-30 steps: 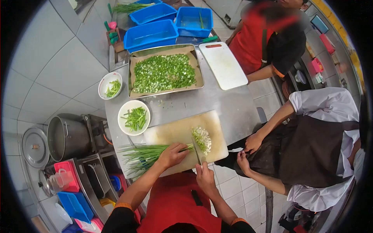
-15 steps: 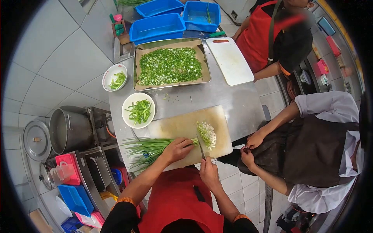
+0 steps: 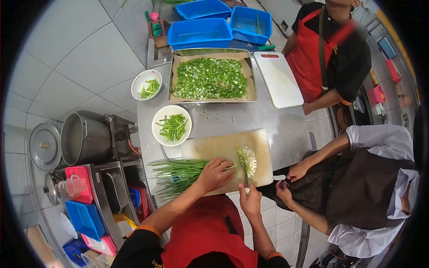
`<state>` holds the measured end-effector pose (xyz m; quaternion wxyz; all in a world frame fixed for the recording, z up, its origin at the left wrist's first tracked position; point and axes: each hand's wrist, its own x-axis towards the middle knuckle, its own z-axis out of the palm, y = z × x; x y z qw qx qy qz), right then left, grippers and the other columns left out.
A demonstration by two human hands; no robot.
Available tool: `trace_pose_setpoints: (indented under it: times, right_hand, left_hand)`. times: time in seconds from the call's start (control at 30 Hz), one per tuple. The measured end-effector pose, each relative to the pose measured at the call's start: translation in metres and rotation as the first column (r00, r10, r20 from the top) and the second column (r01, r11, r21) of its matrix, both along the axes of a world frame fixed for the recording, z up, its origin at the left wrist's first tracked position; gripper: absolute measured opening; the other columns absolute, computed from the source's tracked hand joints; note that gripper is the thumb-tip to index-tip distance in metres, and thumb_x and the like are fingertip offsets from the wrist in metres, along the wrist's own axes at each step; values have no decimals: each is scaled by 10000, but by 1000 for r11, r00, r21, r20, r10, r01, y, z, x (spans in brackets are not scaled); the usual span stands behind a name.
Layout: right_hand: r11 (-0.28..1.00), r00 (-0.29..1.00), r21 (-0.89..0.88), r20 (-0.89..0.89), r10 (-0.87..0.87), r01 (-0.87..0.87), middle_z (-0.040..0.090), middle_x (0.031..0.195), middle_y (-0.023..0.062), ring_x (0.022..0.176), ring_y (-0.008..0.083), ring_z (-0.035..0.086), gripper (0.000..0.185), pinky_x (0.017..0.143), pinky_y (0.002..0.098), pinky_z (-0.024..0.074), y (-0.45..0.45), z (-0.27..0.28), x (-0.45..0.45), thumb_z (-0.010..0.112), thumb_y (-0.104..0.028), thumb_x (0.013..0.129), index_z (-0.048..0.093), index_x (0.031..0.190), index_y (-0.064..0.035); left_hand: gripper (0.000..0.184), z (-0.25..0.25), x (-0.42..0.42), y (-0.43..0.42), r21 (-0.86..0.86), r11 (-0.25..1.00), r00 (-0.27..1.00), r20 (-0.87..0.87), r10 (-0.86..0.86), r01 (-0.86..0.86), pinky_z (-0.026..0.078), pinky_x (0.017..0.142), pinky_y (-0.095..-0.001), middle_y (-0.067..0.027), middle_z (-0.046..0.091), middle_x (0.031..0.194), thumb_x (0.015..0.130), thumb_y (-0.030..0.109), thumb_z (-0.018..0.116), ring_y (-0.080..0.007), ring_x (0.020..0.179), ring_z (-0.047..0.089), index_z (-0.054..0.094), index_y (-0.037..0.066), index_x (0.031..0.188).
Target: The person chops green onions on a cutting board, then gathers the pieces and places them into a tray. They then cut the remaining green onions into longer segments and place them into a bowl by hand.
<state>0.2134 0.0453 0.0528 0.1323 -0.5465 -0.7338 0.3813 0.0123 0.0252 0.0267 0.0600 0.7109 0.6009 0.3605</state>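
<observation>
My left hand (image 3: 216,175) is closed over a bundle of green onions (image 3: 181,173), whose cut white ends stick out to its right and whose long leaves fan out to the left. In my right hand (image 3: 250,199) is the handle of a knife (image 3: 245,173), its blade pointing away from me. The blade lies along the near left side of a pile of chopped green onion (image 3: 248,161), a little apart from the bundle's ends. Beneath all of these is a worn cutting board (image 3: 210,144) on the steel table.
A paper-lined tray (image 3: 256,80) of chopped green onion stands farther back. Left of it are a small bowl (image 3: 134,91) and a larger bowl (image 3: 187,119) of green pieces. A white board (image 3: 279,85) lies right. Blue bins (image 3: 201,33) stand behind. Two other people stand at the right.
The knife has moved right, away from the bundle's ends and against the chopped pile. My left hand stays on the bundle. The whole view has shifted slightly.
</observation>
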Motion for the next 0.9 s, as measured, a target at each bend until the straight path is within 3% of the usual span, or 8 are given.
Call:
trace_pose_setpoints:
  times: [0.17, 0.2, 0.3, 0.33, 0.47, 0.53, 0.77, 0.9]
  right_hand:
    - [1000, 999, 9, 37, -4, 4, 668, 756, 251, 732, 425, 685, 283, 640, 423, 530, 6, 4, 7, 706, -181, 916, 554, 890, 56]
    - [998, 999, 54, -29, -41, 43, 669, 740, 204, 663, 331, 689, 230, 615, 385, 521, 3, 2, 8, 722, -120, 889, 557, 890, 42]
    - [986, 986, -57, -35, -161, 159, 671, 747, 207, 687, 380, 688, 196, 616, 426, 517, -1, 17, 12, 704, -111, 882, 560, 884, 21]
    - [977, 978, -50, -15, -206, 206, 651, 696, 163, 615, 287, 670, 187, 592, 383, 507, -6, 15, 17, 714, -112, 877, 568, 876, 6]
    - [941, 946, -105, -14, -325, 322, 595, 626, 72, 560, 116, 539, 183, 554, 308, 463, -23, 19, 26, 724, -116, 878, 578, 846, -9]
    - [927, 933, -119, -11, -359, 356, 596, 627, 69, 562, 116, 539, 181, 555, 308, 463, -31, 20, 26, 722, -110, 878, 577, 841, -8]
    - [905, 915, -177, -47, -401, 387, 566, 674, -7, 606, 49, 477, 165, 553, 245, 419, -35, 29, 15, 718, -77, 874, 566, 826, -33]
    - [890, 902, -192, -45, -430, 415, 565, 672, -9, 605, 54, 480, 165, 557, 245, 420, -32, 29, 13, 719, -77, 871, 567, 827, -32]
  left_hand:
    - [125, 23, -88, 59, 16, 979, 961, 197, 195, -202, 491, 856, -422, -109, 662, 946, 790, 131, 742, -315, 942, 617, 674, 83, 884]
    - [124, 25, -121, 81, 46, 950, 928, 235, 290, -309, 525, 797, -381, -112, 684, 911, 785, 96, 757, -290, 888, 652, 704, 57, 889]
    - [176, 20, -215, 136, -173, 859, 839, 193, 509, -481, 528, 792, -436, -226, 683, 973, 810, 50, 654, -391, 879, 664, 717, 8, 969]
    - [196, 11, -240, 150, -232, 837, 838, 126, 531, -496, 533, 818, -432, -235, 683, 999, 804, 36, 644, -390, 910, 667, 722, 11, 982]
    - [224, -20, -286, 186, -289, 819, 866, -97, 491, -496, 542, 867, -435, -238, 687, 1028, 786, 9, 637, -392, 958, 671, 723, 4, 994]
    - [255, -18, -290, 194, -411, 761, 865, -247, 436, -502, 549, 884, -447, -227, 690, 1045, 769, -8, 644, -393, 990, 668, 728, 27, 1008]
    - [215, -26, -307, 206, -511, 756, 905, -331, 266, -409, 550, 839, -473, -204, 691, 1068, 765, -27, 649, -393, 996, 661, 724, 57, 948]
    - [100, -28, -314, 202, -356, 852, 910, -303, 283, -383, 546, 795, -480, -196, 690, 924, 792, -4, 637, -405, 902, 666, 681, 30, 874]
